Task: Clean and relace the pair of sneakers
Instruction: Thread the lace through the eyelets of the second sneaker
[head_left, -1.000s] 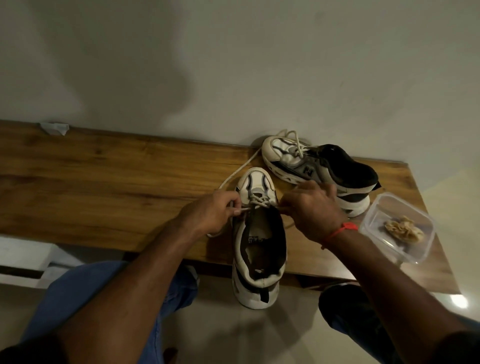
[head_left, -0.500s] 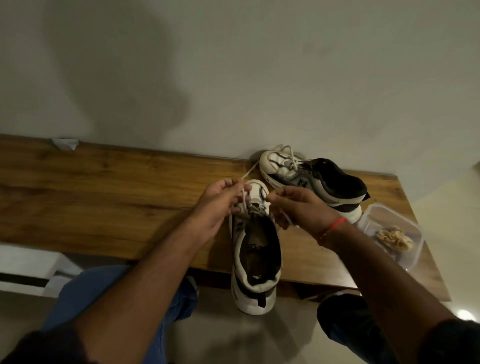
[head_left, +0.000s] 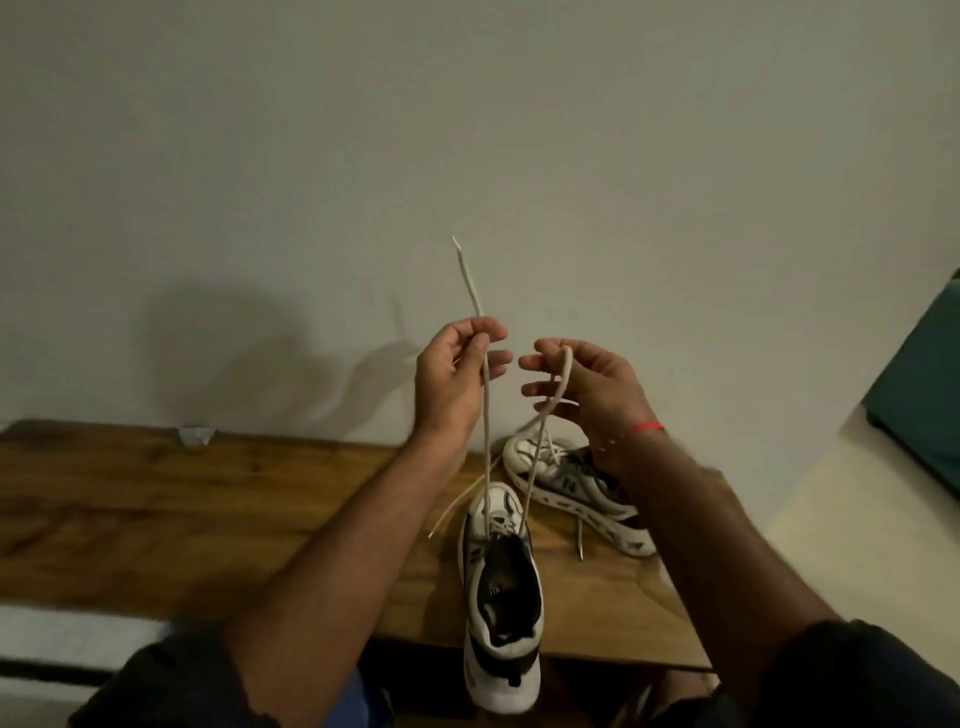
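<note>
Both hands raised above the wooden table (head_left: 156, 499), just apart from each other. Left hand (head_left: 457, 374) pinching one run of the white shoelace (head_left: 485, 431), its tipped end standing up past the fingers. Right hand (head_left: 587, 384) curled round the other run, apparently looped over the fingers. Both runs drawn taut down to the near sneaker (head_left: 501, 587), toe toward the wall, heel overhanging the near table edge. Second sneaker (head_left: 576, 488) lying behind it to the right, laces loose. Red wristband (head_left: 647, 427) on the right wrist.
</note>
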